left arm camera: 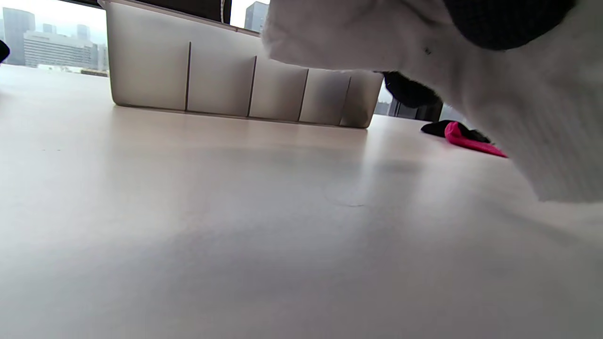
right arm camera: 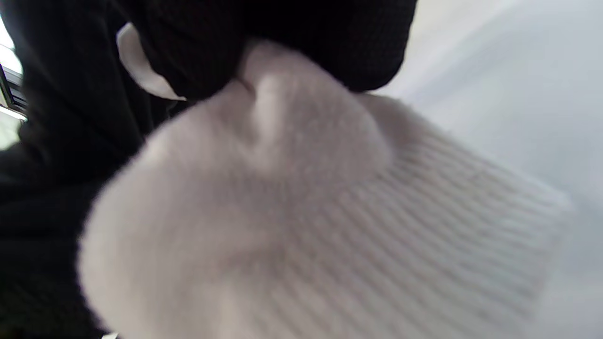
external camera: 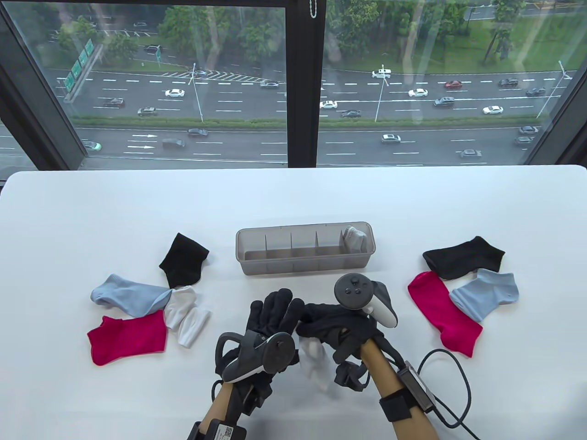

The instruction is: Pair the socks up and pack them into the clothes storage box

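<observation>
Holding a white sock (external camera: 314,362) just above the table (external camera: 293,206), in front of the storage box (external camera: 305,251), the person is partway through the second item, judging by what lies around. The right hand (external camera: 341,327) has its fingers curled round the sock's upper part; the right wrist view shows black gloved fingers pinching white ribbed fabric. The left hand (external camera: 270,316) lies beside it with fingers extended and fairly straight, and whether it touches the sock cannot be told.

One bundle of pale socks (external camera: 355,237) already sits in the box's rightmost compartment; the other compartments look bare. That suggests one pair done.

Left over, on the left: a black sock (external camera: 183,259), a light blue sock (external camera: 128,298), a pink sock (external camera: 126,339) and another white sock (external camera: 185,318), probably the mate of the one in hand. On the right: a second black sock (external camera: 463,256), a second light blue sock (external camera: 486,293) and a second pink sock (external camera: 445,311).

So four pairs appear to remain.
</observation>
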`<state>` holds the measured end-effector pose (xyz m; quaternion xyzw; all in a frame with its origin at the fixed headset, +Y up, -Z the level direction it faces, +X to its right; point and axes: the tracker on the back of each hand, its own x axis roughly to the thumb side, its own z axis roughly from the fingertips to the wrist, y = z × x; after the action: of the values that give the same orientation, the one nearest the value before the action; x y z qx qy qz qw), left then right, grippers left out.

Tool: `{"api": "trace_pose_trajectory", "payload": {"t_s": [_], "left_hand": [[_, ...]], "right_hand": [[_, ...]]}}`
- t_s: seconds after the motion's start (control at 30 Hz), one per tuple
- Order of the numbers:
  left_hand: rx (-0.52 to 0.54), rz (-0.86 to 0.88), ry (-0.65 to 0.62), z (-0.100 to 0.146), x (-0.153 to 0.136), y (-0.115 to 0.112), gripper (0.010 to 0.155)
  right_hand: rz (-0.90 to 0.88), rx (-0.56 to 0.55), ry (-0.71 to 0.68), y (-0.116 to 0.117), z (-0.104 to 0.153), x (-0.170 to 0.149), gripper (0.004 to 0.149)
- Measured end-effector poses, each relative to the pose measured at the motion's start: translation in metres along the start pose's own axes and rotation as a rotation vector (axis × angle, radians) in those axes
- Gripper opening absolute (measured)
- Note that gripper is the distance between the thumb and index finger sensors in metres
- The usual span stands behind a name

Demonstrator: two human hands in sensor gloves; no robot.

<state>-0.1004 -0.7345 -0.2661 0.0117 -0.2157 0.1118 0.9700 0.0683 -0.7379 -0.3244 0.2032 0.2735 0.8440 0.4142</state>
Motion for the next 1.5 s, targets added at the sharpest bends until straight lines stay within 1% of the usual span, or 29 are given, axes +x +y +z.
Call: {"api": "trace_pose_trajectory", "payload": {"t_s": [0.07,0.1,0.17,0.2,0.3,0.33,0.4,0.47,0.53,0.57,0.63,0.7,0.77,0.8,0.83,0.87,0.9,0.93,0.97,1.03,1.07,1.17,1.2,1.23,1.3,1.37,1.4,1.47,1.5], "left_hand": [[0.045,0.075,0.028,0.002,-0.004,0.003,0.077],[0.058,0.081,0.063,0.003,-0.007,0.005,0.075],[0.088,0.106,0.087,0.003,-0.008,0.006,0.074],[0.084,0.105,0.110,0.003,-0.008,0.006,0.074],[0.108,0.071,0.176,0.002,-0.006,0.008,0.075],[0.104,0.068,0.196,0.001,-0.007,0.008,0.073],[0.129,0.097,0.240,0.000,-0.011,0.008,0.065],[0.134,0.105,0.269,0.001,-0.013,0.010,0.057],[0.164,0.084,0.316,0.003,-0.018,0.011,0.045],[0.158,0.087,0.342,0.004,-0.021,0.011,0.042],[0.160,0.099,0.374,0.004,-0.027,0.011,0.042],[0.182,0.119,0.391,0.004,-0.029,0.012,0.043],[0.203,0.135,0.396,0.003,-0.029,0.013,0.043],[0.219,0.137,0.387,0.003,-0.028,0.014,0.043],[0.218,0.145,0.376,0.003,-0.028,0.014,0.043],[0.215,0.178,0.338,0.004,-0.028,0.014,0.044],[0.194,0.210,0.303,0.003,-0.029,0.013,0.045],[0.141,0.223,0.289,0.003,-0.030,0.013,0.049],[0.107,0.183,0.303,0.002,-0.031,0.012,0.050],[0.090,0.022,0.377,0.001,-0.035,0.012,0.048],[0.085,-0.022,0.413,-0.001,-0.038,0.011,0.046],[0.065,-0.028,0.480,-0.003,-0.045,0.009,0.043],[0.066,-0.072,0.513,-0.003,-0.046,0.009,0.043],[0.079,-0.111,0.528,-0.001,-0.047,0.010,0.043],[0.107,-0.080,0.515,0.001,-0.047,0.012,0.043],[0.146,-0.097,0.513,0.003,-0.044,0.014,0.044],[0.137,-0.110,0.511,0.003,-0.044,0.014,0.045],[0.090,-0.105,0.486,0.003,-0.043,0.013,0.055],[0.042,-0.083,0.450,0.002,-0.041,0.012,0.067]], "right_hand": [[-0.035,-0.004,-0.005,0.007,-0.002,0.002,0.044],[-0.052,-0.036,0.029,0.009,-0.003,0.002,0.043],[-0.091,-0.018,0.032,0.012,-0.006,-0.002,0.043],[-0.125,-0.013,0.037,0.012,-0.006,-0.003,0.043],[-0.241,-0.039,0.053,0.010,-0.004,-0.009,0.046],[-0.296,-0.040,0.040,0.009,-0.003,-0.010,0.048],[-0.367,-0.035,0.021,0.007,0.001,-0.012,0.053],[-0.377,-0.020,0.004,0.008,0.003,-0.014,0.056],[-0.392,-0.027,-0.048,0.005,0.006,-0.016,0.064],[-0.422,-0.032,-0.095,0.002,0.009,-0.017,0.071],[-0.455,-0.016,-0.146,-0.002,0.013,-0.015,0.085],[-0.393,-0.014,-0.173,-0.002,0.017,-0.010,0.094],[-0.216,-0.041,-0.182,0.000,0.019,-0.002,0.100],[-0.119,-0.092,-0.146,0.001,0.019,0.003,0.100],[-0.071,-0.166,-0.109,0.002,0.019,0.005,0.091],[-0.017,-0.341,-0.051,0.001,0.020,0.006,0.069],[0.006,-0.474,-0.035,-0.002,0.021,0.005,0.046],[0.011,-0.544,-0.029,-0.007,0.023,0.004,0.041],[0.024,-0.615,-0.010,-0.014,0.027,0.002,0.040],[0.040,-0.709,-0.002,-0.029,0.035,-0.003,0.039],[0.044,-0.741,0.006,-0.036,0.039,-0.005,0.039],[0.017,-0.757,0.014,-0.050,0.048,-0.014,0.040],[0.012,-0.809,0.026,-0.054,0.051,-0.016,0.040],[0.030,-0.828,0.017,-0.060,0.053,-0.019,0.040],[0.054,-0.784,0.022,-0.062,0.054,-0.021,0.040],[0.097,-0.861,0.025,-0.062,0.056,-0.020,0.040],[0.126,-0.860,0.020,-0.062,0.057,-0.018,0.040],[0.145,-0.834,-0.004,-0.062,0.059,-0.015,0.040],[0.150,-0.767,-0.025,-0.062,0.058,-0.013,0.040]]}}
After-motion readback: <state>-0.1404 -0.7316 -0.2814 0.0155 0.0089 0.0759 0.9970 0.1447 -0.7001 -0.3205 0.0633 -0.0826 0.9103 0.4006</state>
